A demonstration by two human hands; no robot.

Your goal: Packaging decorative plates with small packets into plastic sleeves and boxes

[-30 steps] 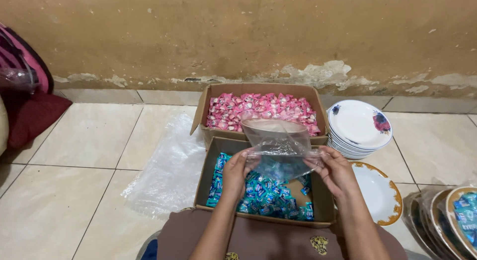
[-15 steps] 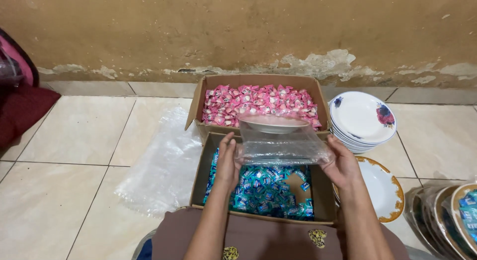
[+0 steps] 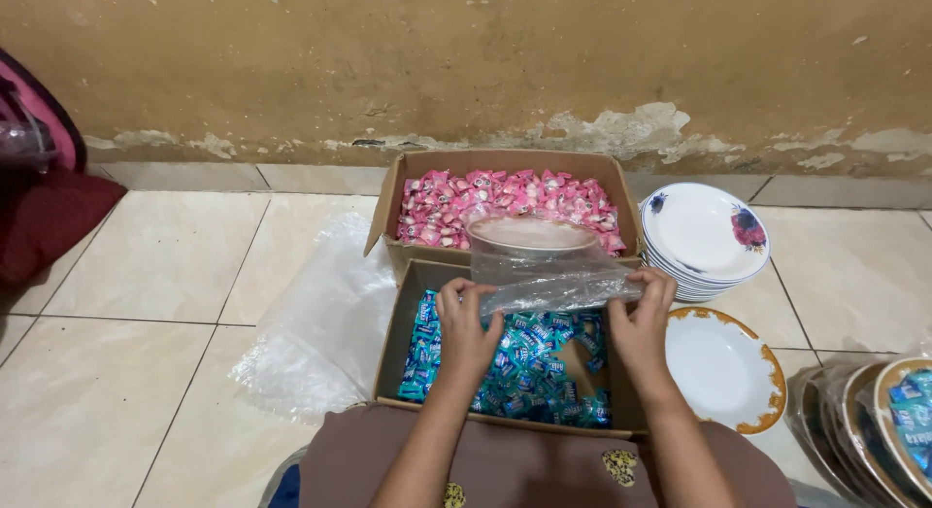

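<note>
Left hand (image 3: pixel 466 328) and right hand (image 3: pixel 641 323) raised side by side, fingers pinched, forearms extended forward

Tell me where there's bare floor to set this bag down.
Bare tiles lie left of the plastic sheet, toward the red cloth. Tiles right of the plate stack are free too. Around the boxes and gold-rimmed plate it's crowded.

You see pink sweets (image 3: pixel 505 202) in one brown box (image 3: pixel 388 226) and blue sweets (image 3: pixel 524 362) in the other. Your bag (image 3: pixel 544 265) is clear. The plates (image 3: pixel 704 231) are white with a red flower; one plate (image 3: pixel 723 367) has a gold rim.
</note>
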